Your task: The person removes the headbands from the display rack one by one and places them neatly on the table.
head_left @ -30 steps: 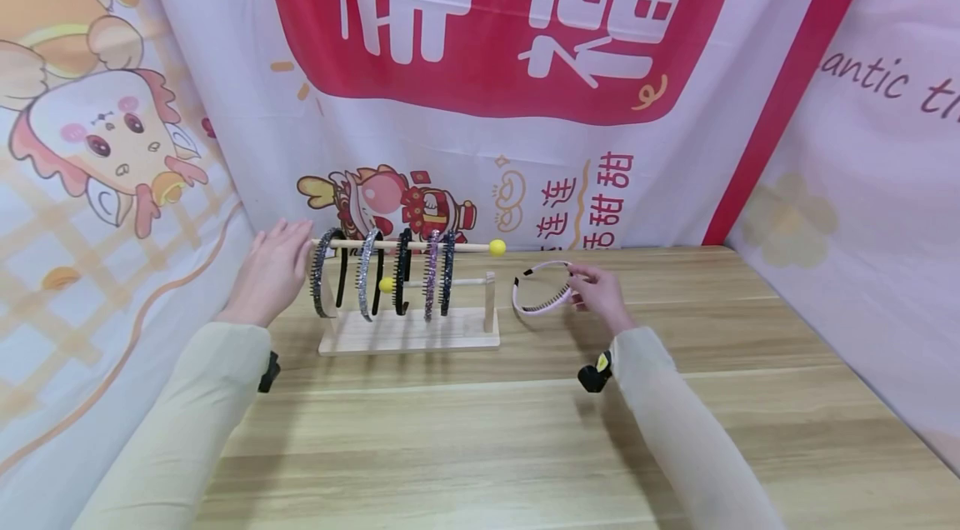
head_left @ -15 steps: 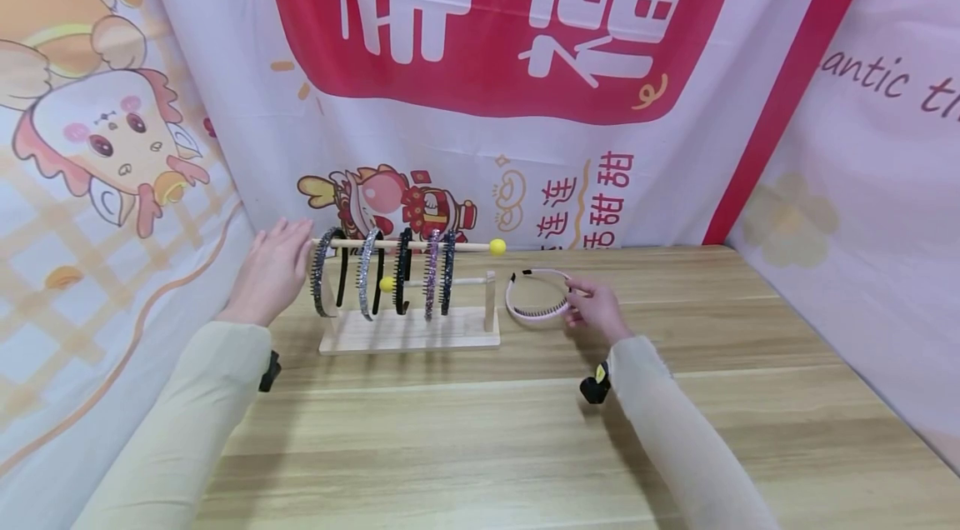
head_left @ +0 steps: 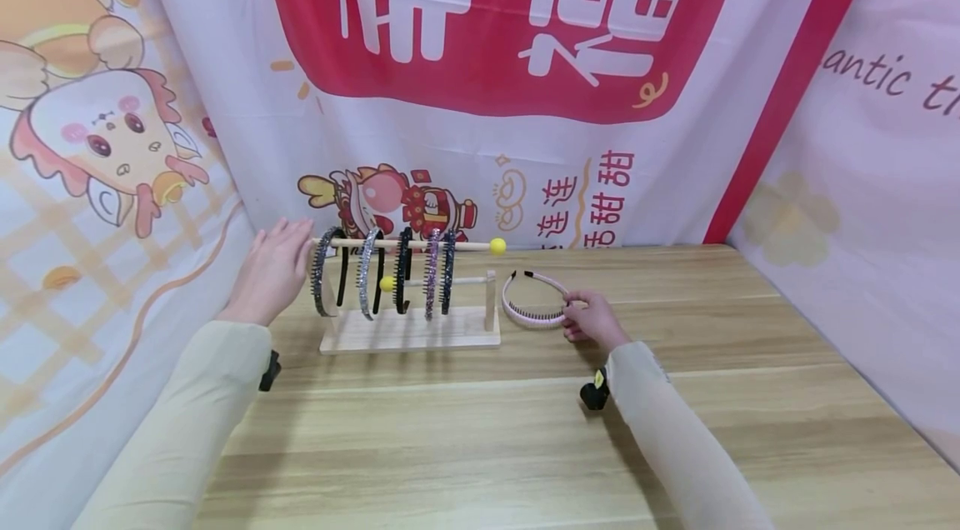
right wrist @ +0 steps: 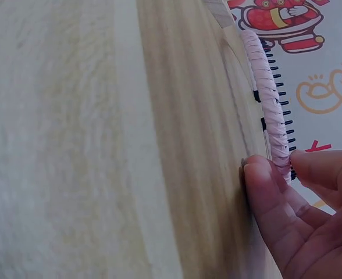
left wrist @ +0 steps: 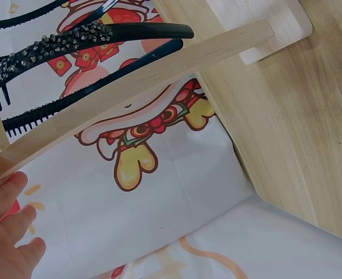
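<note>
My right hand [head_left: 595, 320] pinches one side of a pale pink wrapped headband [right wrist: 269, 93] with black comb teeth, thumb and fingers closing on its band in the right wrist view. In the head view the headband, held just right of the rack, has its black-tipped ends pointing back. My left hand [head_left: 272, 270] grips the top of the left post [left wrist: 130, 87] of a wooden headband stand [head_left: 408, 338]. Several headbands hang from its upper rod: glittery dark grey [head_left: 318, 276], silver [head_left: 365, 276], black [head_left: 402, 272], purple [head_left: 431, 276] and dark blue [head_left: 447, 273].
Yellow balls cap the upper rod [head_left: 497, 247] and the lower rod [head_left: 387, 284]. The stand is on a wood-grain table [head_left: 465, 447], close to a printed cloth backdrop [head_left: 495, 113]. Another cloth wall [head_left: 112, 280] rises near the left hand.
My right hand has drawn slightly nearer and left, carrying the pink headband toward the stand and turning it. My left hand has stayed on the post.
</note>
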{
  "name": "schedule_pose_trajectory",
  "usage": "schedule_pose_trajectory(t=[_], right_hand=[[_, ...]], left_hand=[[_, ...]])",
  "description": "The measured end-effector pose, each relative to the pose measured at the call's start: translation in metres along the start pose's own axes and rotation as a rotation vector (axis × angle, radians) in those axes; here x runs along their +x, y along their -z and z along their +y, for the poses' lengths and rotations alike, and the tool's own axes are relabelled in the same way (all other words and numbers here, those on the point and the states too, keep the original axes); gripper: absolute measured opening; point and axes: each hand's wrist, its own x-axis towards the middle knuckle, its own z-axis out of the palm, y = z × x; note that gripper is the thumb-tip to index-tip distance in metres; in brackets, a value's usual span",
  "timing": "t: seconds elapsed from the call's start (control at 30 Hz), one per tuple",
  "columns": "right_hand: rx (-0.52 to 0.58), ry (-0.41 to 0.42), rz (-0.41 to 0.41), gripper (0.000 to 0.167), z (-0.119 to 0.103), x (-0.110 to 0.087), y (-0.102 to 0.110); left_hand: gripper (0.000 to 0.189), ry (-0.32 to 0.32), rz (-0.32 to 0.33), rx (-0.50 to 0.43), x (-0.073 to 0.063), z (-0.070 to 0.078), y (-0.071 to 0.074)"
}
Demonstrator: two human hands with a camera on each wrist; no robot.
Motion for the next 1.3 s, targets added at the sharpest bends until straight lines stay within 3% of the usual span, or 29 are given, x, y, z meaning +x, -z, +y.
schedule_pose_trajectory(t=[0.77,1.0,1.13,1.3], right_hand=[[-0.129,-0.058,0.018,0.033,-0.003,0.001,-0.004],[-0.095,-0.051,-0.012,0.035,-0.005,0.001,-0.002],[-0.091,-0.037,-0.024,0.039,-0.013,0.001,0.000],[-0.184,0.028,-0.011,0.043,-0.037,0.000,0.002]], left_hand=[[0.043,-0.012,0.006,0.001,0.000,0.002,0.001],[0.043,-0.014,0.012,0.000,0.000,0.001,0.000],[0.043,-0.014,0.011,0.000,0.001,0.001,0.000],[0.043,-0.014,0.010,-0.002,0.000,0.002,0.001]])
